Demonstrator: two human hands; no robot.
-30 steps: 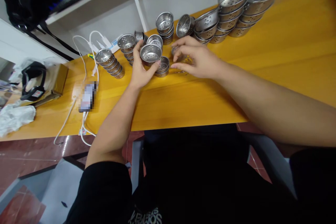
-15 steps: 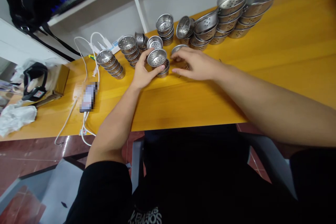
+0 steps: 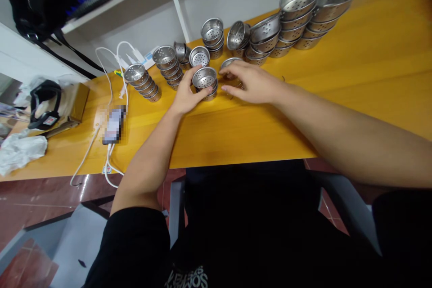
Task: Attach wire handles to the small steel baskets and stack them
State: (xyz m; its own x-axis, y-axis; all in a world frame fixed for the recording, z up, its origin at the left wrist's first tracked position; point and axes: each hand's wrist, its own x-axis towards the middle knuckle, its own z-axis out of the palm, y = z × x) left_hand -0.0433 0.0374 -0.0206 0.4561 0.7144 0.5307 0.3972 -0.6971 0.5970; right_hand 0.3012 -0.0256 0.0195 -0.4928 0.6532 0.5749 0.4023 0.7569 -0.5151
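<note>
A shiny perforated metal cup (image 3: 204, 79) sits roughly upright, mouth up, atop a short stack of similar cups (image 3: 211, 97) on the tabletop (image 3: 236, 135). Just to the right shows the rim of another cup (image 3: 229, 61), mostly hidden.

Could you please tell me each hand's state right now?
Left hand: closed around a perforated metal cup.
Right hand: partly open by another cup; contact unclear.
</note>
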